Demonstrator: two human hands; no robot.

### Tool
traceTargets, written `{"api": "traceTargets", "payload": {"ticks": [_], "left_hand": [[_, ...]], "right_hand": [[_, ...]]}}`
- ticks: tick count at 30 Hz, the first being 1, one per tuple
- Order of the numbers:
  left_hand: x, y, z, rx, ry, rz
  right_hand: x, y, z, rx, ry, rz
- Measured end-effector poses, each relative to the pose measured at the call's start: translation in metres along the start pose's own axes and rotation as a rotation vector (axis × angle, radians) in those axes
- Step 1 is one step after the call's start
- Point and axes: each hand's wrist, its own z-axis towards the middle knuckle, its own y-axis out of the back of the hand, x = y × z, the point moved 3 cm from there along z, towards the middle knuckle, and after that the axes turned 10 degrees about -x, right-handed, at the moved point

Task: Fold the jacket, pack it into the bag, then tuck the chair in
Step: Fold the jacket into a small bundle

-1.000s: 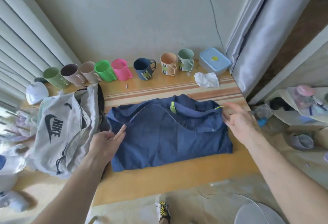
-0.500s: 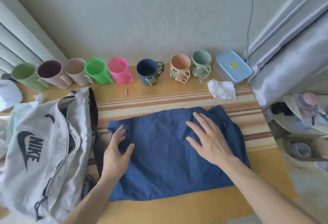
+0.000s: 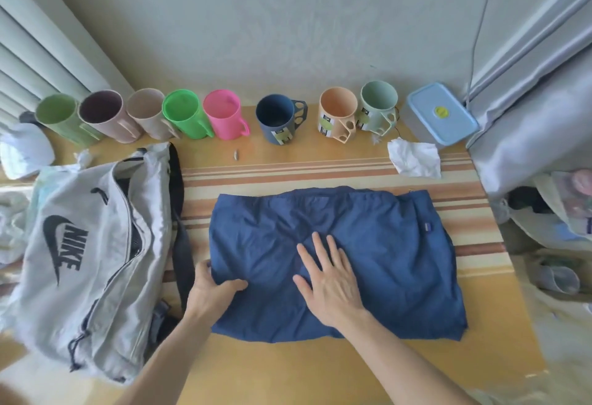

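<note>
A grey bag point(image 3: 93, 254) lies at the left of the surface point(image 3: 288, 366), its zip open and its dark strap point(image 3: 179, 228) trailing toward the folded blue jacket point(image 3: 336, 263), which lies flat just beside it in the middle. The left hand point(image 3: 213, 292) pinches the jacket's left edge between thumb and fingers. The right hand point(image 3: 330, 279) lies spread and flat on the cloth, pressing it down. The thin, creased fabric looks slippery, so a fold pulled over from the left could drag the layers underneath out of line, or spring open if the pressing hand lifts too soon. The strap lying close by could get caught in the fold. Along the back wall stands a row of coloured mugs point(image 3: 224, 116), then a crumpled tissue point(image 3: 413, 161) and a blue-lidded box point(image 3: 442, 116). A grey curtain point(image 3: 528, 100) hangs at the right. The yellow surface has striped bands. No chair is in view.
</note>
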Motion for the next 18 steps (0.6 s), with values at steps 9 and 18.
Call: {"api": "traceTargets", "payload": {"ticks": [9, 18], "left_hand": [[-0.116, -0.066, -0.139, 0.39, -0.518, -0.049], [-0.11, -0.235, -0.195, 0.302, -1.035, 0.468]], "right_hand": [[-0.058, 0.139, -0.041, -0.143, -0.515, 1.33], [-0.236, 0.149, -0.092, -0.483, -0.884, 0.722]]}}
